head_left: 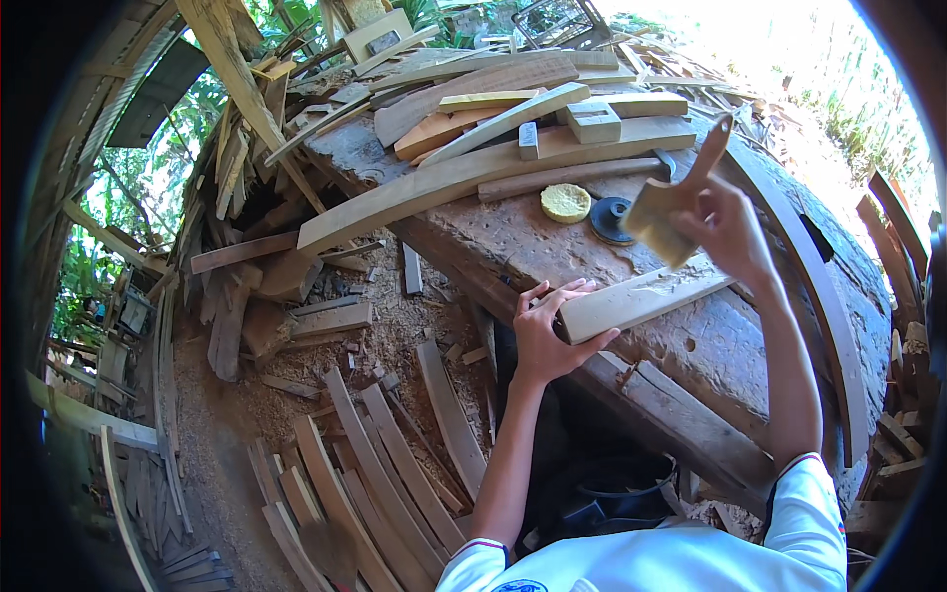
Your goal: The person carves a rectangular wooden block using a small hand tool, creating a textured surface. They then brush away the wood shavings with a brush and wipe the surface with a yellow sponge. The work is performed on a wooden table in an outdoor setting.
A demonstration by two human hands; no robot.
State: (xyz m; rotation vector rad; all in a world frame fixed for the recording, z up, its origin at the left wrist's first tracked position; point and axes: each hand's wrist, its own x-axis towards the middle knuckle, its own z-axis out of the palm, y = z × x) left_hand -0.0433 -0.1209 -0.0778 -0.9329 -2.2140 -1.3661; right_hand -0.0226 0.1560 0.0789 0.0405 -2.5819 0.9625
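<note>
My right hand point(728, 232) grips a wide paintbrush point(659, 212) with a wooden handle. The handle points up and the pale bristles hang down over a pale squared piece of wood point(646, 296) on the bench. Around the near left end of that wood my left hand point(550, 331) is closed, thumb on the near side and fingers on the far side. Light shavings or dust lie on the wood's upper face. Just beyond it sit a round yellow cake-like disc point(565, 203) and a round black lid-like disc point(611, 218), side by side.
The worn workbench point(671, 360) carries a long beam point(444, 183), a small wooden block point(594, 121) and stacked boards behind. A long dark strip point(814, 286) runs along its right. Several planks point(345, 474) and sawdust cover the ground at left. Scrap wood is heaped at far left.
</note>
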